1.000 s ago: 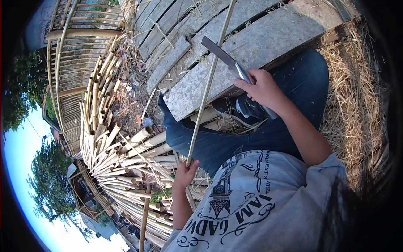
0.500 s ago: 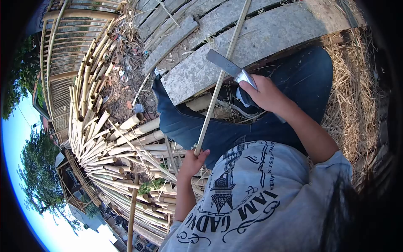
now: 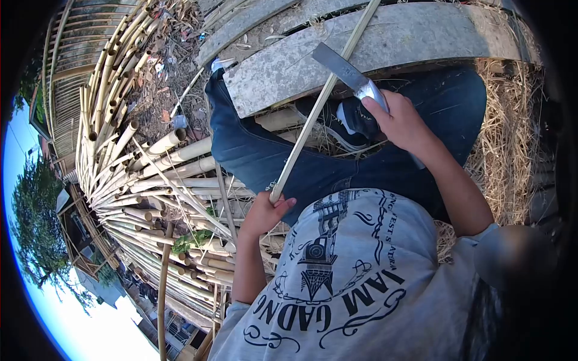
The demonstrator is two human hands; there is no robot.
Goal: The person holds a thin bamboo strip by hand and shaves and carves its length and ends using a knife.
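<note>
My left hand point(image 3: 263, 213) is closed around the near end of a long pale bamboo strip point(image 3: 307, 133). The strip runs up and away from it, over my legs and across a wooden plank point(image 3: 415, 36). In my right hand point(image 3: 400, 118) is a knife point(image 3: 340, 65) with a broad, blunt-ended blade and a shiny metal collar; its handle is mostly hidden by the fingers. The blade lies across the strip near the plank's front edge, seemingly against it. Small curled shavings cling to the strip beside my left hand.
Piles of cut bamboo poles point(image 3: 144, 174) fan out on the left, with a bamboo fence point(image 3: 90, 42) behind them. Dry straw-like shavings point(image 3: 503, 144) lie to the right. My legs in dark trousers point(image 3: 259, 153) are partly under the plank, close to the blade.
The whole view has shifted slightly with my head. Both hands keep their hold on strip and knife, and the blade still crosses the strip at about the same place.
</note>
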